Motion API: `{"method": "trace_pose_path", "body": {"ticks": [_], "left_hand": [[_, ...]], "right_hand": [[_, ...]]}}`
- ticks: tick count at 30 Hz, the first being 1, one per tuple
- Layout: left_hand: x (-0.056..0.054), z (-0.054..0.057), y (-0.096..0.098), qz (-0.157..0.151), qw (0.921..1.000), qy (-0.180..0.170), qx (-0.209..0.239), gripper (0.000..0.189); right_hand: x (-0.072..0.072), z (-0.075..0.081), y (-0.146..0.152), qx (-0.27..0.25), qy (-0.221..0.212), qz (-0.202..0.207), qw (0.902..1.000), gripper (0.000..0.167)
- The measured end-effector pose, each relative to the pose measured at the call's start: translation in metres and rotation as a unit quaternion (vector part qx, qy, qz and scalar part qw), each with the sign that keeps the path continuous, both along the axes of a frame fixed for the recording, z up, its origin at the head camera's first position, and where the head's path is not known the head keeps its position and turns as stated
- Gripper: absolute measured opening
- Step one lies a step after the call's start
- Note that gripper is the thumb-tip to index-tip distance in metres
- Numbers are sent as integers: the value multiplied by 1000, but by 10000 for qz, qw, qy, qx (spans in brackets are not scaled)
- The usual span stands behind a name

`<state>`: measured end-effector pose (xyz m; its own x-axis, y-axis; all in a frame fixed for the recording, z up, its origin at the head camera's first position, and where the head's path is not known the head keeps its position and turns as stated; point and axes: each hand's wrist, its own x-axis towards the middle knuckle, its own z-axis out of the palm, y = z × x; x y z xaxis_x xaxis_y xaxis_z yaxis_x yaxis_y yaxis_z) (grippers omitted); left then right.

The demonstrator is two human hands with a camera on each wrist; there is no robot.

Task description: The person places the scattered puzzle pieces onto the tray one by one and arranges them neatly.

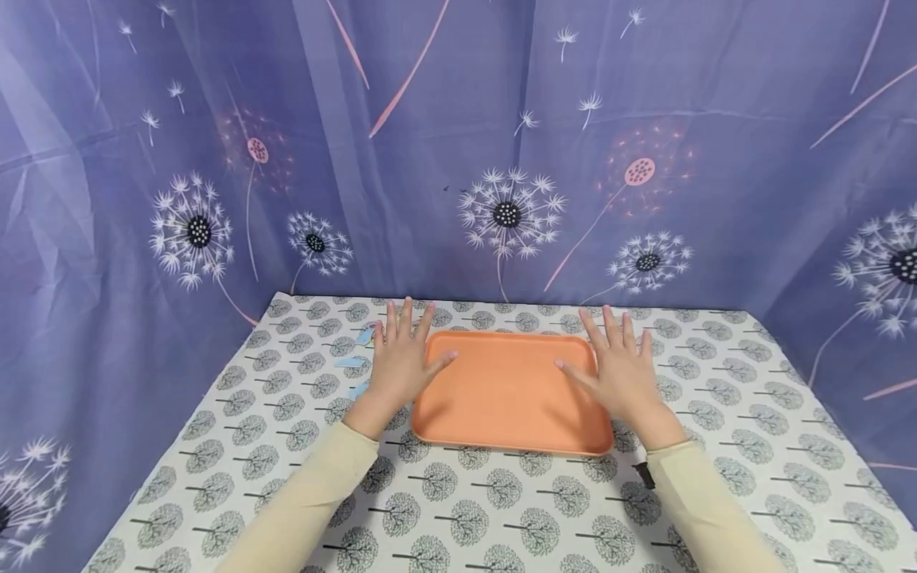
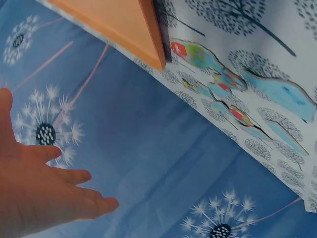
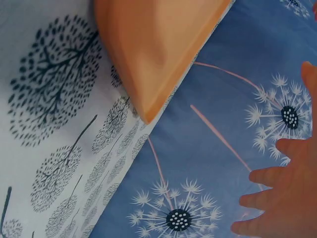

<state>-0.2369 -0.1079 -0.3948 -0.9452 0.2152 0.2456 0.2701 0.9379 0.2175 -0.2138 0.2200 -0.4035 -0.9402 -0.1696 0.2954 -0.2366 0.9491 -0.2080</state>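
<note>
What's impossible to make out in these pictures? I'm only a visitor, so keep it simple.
Head view: some flat, light-blue and multicoloured pieces are partly hidden by the bare left grip.
Head view: the small black object is unclear, too small and partly covered by the cream fabric sleeve.
Left wrist view: the top edge cuts off the shallow rectangular orange tray.
Right wrist view: the right edge cuts off the bare right grip.

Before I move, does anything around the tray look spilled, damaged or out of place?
Nothing looks plainly spilled or damaged. Only the colored pieces look slightly odd: they lie scattered on the tablecloth, left of the orange tray, rather than in it.
</note>
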Motion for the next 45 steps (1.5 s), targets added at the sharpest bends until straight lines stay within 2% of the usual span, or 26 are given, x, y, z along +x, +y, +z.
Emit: {"method": "trace_pose_path", "body": {"ticks": [7,13,21,28,37,45], "left_hand": [[-1,10,-19,-136,9980,102,604,78],[-2,18,-36,11,9961,69,882,75],[-6,19,-61,17,9906,-60,1369,68],[-7,15,-80,107,9828,-589,1744,67],[-7,6,-102,56,9668,-1211,2248,57],[-9,-6,-118,-281,9523,-1963,2318,48]], "right_hand": [[-1,0,10,-376,148,103,9991,83],[-3,0,17,-702,161,210,9972,77],[-3,0,26,-1266,131,221,9916,74],[-6,-7,35,-1767,-4,292,9838,72],[-9,-11,37,-2342,-604,240,9700,73],[-16,-16,36,-3164,-1210,398,9400,69]]}}
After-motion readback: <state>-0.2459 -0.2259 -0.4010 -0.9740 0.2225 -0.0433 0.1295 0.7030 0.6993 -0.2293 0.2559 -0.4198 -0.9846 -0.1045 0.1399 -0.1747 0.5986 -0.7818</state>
